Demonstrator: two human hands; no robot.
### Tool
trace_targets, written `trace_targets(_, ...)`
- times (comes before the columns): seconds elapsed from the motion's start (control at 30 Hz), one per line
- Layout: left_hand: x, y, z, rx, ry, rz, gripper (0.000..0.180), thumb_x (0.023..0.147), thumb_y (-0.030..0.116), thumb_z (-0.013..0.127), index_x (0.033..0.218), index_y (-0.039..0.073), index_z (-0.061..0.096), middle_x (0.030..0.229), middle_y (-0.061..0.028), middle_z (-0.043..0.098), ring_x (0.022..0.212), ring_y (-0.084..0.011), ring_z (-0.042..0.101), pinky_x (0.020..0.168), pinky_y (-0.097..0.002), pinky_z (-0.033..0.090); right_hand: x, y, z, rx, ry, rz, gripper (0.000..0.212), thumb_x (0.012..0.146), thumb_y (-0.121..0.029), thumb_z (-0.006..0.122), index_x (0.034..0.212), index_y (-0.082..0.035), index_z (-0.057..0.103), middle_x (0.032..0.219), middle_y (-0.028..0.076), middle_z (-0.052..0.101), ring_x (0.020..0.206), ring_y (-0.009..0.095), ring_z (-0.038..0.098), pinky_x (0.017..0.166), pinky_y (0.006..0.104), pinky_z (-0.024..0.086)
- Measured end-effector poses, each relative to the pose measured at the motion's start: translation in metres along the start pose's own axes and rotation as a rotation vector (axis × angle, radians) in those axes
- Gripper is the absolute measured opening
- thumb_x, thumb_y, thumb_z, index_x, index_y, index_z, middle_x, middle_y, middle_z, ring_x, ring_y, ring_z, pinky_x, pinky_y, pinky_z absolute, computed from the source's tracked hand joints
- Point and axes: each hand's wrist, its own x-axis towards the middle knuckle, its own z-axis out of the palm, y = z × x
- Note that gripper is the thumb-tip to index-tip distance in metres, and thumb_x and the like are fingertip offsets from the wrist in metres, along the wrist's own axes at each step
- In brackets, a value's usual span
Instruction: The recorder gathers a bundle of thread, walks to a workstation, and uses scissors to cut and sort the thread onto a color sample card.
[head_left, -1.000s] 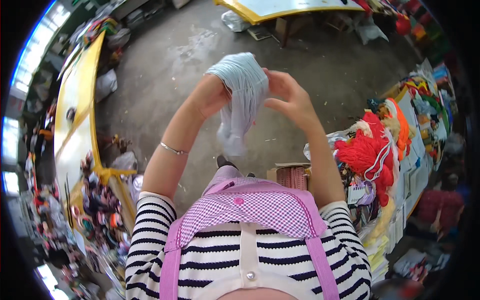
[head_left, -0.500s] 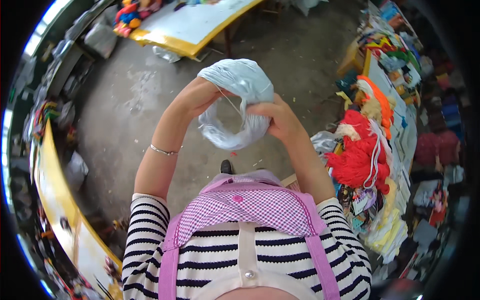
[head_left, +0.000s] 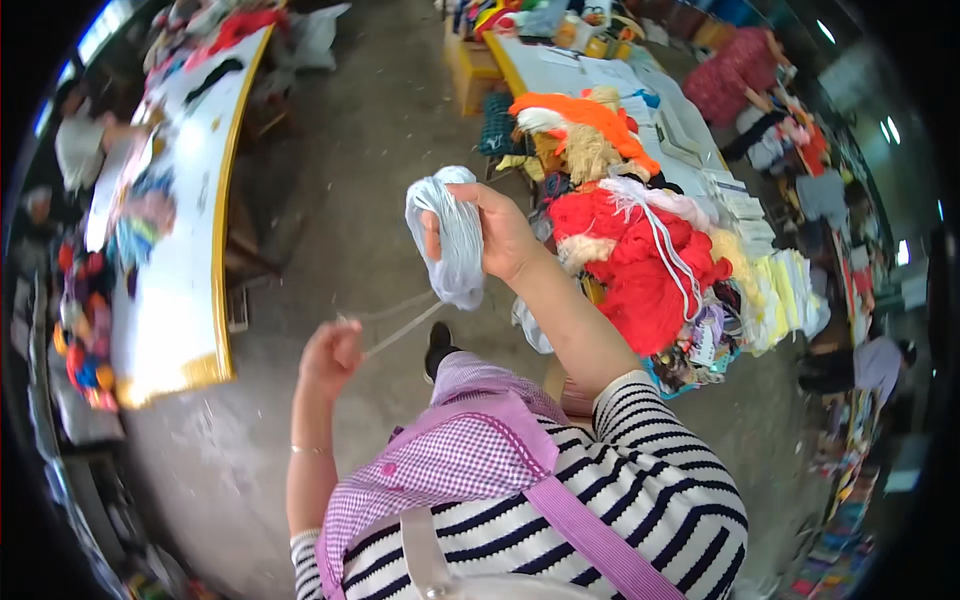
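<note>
A pale blue skein of yarn (head_left: 455,250) hangs in the air before me, with my right hand (head_left: 497,232) closed around its upper right side. The thumb lies over the front of the loops, and a fingertip shows through the skein's middle. Lower and to the left, my left hand (head_left: 332,358) is closed, fingers pinched together and a little blurred. From the bottom of the skein a thin strand of yarn (head_left: 405,328) stretches across to this hand. How the fingers grip the strand is not clear.
To the right stands a table (head_left: 680,135) piled with red yarn (head_left: 640,255), orange yarn (head_left: 590,122) and yellow bundles (head_left: 780,300). A long white table (head_left: 190,300) with a yellow edge runs along the left. Behind it a person (head_left: 85,145) works; others are farther right.
My left hand has come out of the skein and moved down left, drawing a strand. The skein, spread in a ring before, now hangs bunched from my right hand. My view has turned right.
</note>
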Motion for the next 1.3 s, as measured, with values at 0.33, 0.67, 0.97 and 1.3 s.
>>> trace_targets(0.33,0.150,0.086,0.143,0.793,-0.172,0.302,0.013,0.078,0.010,0.058,0.086,0.002,0.066,0.077,-0.0043,0.061,0.079,-0.0173,0.057,0.073,-0.0295,0.046,0.094,-0.089,0.004,-0.515,0.046,0.197,0.025,0.085,-0.026,0.057,0.086,-0.001,0.059,0.072,0.013,0.063,0.055,0.020,0.061,0.050,0.0321,0.050)
trace_targets(0.67,0.310,0.173,0.225,1.625,-0.336,0.769,0.040,0.089,0.007,0.050,0.127,-0.002,0.044,0.129,-0.0187,0.047,0.111,-0.0293,0.049,0.097,-0.0380,0.036,0.135,-0.192,0.012,-1.978,0.692,-0.852,0.045,0.072,0.001,0.056,0.114,-0.013,0.060,0.089,0.012,0.058,0.080,0.032,0.058,0.068,0.0415,0.048)
trace_targets(0.97,0.425,0.332,0.300,1.186,-0.525,0.741,0.062,0.088,0.017,0.049,0.143,0.003,0.024,0.146,-0.0172,0.028,0.135,-0.0262,0.027,0.106,-0.0364,0.028,0.225,-0.221,-0.024,-1.854,0.623,-1.233,0.031,0.070,-0.005,0.066,0.101,-0.007,0.064,0.100,0.011,0.057,0.089,0.029,0.055,0.080,0.0376,0.043)
trace_targets(1.3,0.521,0.408,0.389,1.625,-0.774,1.311,0.065,0.077,0.037,0.060,0.135,0.011,0.046,0.150,-0.0208,0.016,0.137,-0.0478,0.006,0.110,-0.0530,0.013,0.372,-0.335,-0.135,-1.439,1.161,-1.098,0.028,0.087,-0.017,0.053,0.112,-0.003,0.054,0.107,0.015,0.057,0.102,0.032,0.053,0.089,0.0378,0.041)
